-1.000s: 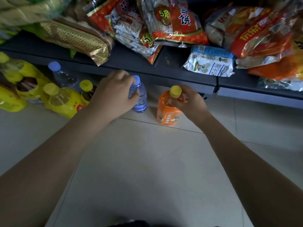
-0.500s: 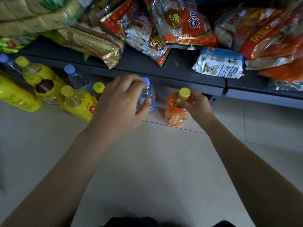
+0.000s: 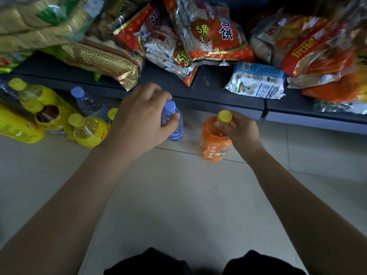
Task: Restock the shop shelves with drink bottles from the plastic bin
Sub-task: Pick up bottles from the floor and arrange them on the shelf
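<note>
**Position.** 2 bottles stand upright on the floor [image 3: 178, 195] at centre frame, just in front of the dark shelf [image 3: 218, 102] edge and apart from each other. The water bottle [image 3: 175, 126], blue cap, is left of centre. The orange bottle [image 3: 213, 144], yellow cap, is right of centre.

**Hands.** The left hand [image 3: 143, 118] comes over the water bottle from above, with fingers and thumb curled round its shoulder just under the cap. The right hand [image 3: 241, 132] pinches the orange bottle at the neck, fingertips directly below the cap.

**Handling, as judged.**
- Both bottles look like thin plastic and appear full, so each should be a moderate weight for 1 hand.
- The walls will likely give under a hard squeeze. The neck and shoulder are the stiffest parts, and the cap rim should stop the fingers sliding off on a lift.
- The orange bottle's label looks smooth and may slip in a body grip, so the neck hold is sound.
- Neither is fragile. A drop would more likely dent or roll them than break them.
- Both are tall on a narrow base and would tip if nudged sideways.

**Surroundings.** Yellow bottles [image 3: 89, 132] crowd the left of the frame below the shelf. Snack bags [image 3: 208, 36] fill the top of the frame, and some overhang the shelf edge above the left hand, where a rising bottle could catch them.
</note>
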The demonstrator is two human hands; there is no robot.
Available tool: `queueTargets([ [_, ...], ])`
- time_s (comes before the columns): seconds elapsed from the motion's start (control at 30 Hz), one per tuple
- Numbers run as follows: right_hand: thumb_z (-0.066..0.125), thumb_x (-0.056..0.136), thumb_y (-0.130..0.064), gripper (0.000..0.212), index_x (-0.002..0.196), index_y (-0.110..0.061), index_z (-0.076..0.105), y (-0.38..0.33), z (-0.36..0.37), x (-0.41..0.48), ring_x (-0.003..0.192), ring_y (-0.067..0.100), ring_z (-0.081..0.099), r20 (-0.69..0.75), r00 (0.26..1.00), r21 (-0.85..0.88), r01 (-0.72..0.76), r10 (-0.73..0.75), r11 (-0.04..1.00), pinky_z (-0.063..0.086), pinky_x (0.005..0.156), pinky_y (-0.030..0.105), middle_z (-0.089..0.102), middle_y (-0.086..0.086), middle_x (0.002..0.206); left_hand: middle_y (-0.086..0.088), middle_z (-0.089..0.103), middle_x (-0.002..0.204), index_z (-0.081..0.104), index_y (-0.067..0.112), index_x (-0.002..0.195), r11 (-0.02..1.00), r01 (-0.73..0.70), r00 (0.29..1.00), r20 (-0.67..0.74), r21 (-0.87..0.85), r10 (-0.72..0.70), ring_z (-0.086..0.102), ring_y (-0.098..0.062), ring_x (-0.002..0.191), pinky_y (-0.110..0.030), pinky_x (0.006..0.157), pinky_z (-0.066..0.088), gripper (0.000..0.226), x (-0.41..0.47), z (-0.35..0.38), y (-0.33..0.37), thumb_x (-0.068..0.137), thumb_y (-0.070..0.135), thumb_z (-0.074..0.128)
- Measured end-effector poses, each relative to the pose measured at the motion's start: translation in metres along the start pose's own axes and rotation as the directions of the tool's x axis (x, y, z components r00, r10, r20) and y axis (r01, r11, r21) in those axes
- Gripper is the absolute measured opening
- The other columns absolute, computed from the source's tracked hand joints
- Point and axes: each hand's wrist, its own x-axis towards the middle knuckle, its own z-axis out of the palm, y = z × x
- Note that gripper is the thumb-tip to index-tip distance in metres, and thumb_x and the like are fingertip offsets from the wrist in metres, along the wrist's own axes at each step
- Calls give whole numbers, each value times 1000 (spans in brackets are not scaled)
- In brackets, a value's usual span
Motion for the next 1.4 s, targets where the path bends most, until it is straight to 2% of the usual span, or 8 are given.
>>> queueTargets([
  [0.2,74,78,-27,37,114,-20,65,-79,-39,-30,101,16,59,-19,1000,44,-17,18,999,46,85,29,65,-3,105,-16,61,94,65,2,97,999,34,997,69,-4,-33,60,-36,85,-40,67,52,46,21,-84,14,78,40,46],
  [0.43,74,79,-26,21,99,-24,66,-229,-111,-88,94,19,62,14,1000,84,-7,6,996,49,82,33,67,-1,93,-15,60,95,65,4,96,997,70,994,88,13,-71,59,-35,88,-40,70,52,50,51,-248,41,77,44,43],
  [0.6,73,80,-22,21,99,-25,64,-357,-174,-135,82,4,60,45,993,167,96,-105,981,46,71,12,66,-11,87,-16,59,99,65,4,101,995,94,993,62,46,-97,57,-36,92,-42,76,48,57,80,-386,72,76,48,39],
  [0.77,73,80,-28,21,100,-23,66,-474,-232,-178,88,12,65,53,984,194,157,-170,968,52,77,26,69,-6,90,-11,53,114,58,7,118,989,139,988,53,42,-141,49,-31,111,-42,87,43,52,105,-513,107,84,45,50],
  [0.9,72,82,-25,19,98,-26,62,-566,-281,-212,83,2,61,61,960,219,254,-273,942,49,74,16,64,-16,86,-11,50,118,56,7,119,988,152,987,51,40,-154,46,-30,114,-41,90,43,47,120,-610,138,86,40,55],
  [1.0,70,83,-28,13,94,-27,63,-627,-314,-233,81,1,62,35,936,196,337,-350,921,50,74,20,65,-16,83,-7,47,122,54,11,121,987,150,988,30,66,-152,44,-27,118,-37,96,38,47,131,-672,156,86,43,52],
  [1.23,71,82,-28,10,87,-33,64,-724,-347,-271,82,6,66,-62,896,274,439,-440,856,53,79,26,69,-13,83,1,40,129,47,18,128,985,146,989,-6,92,-146,35,-18,124,-33,97,38,46,139,-775,171,91,45,47],
  [1.4,69,84,-31,11,93,-27,65,-760,-343,-295,90,13,66,-156,877,303,480,-454,824,53,84,32,70,-9,89,3,39,131,47,20,128,988,137,990,-44,69,-134,35,-15,126,-31,92,39,44,132,-814,158,92,46,46],
])
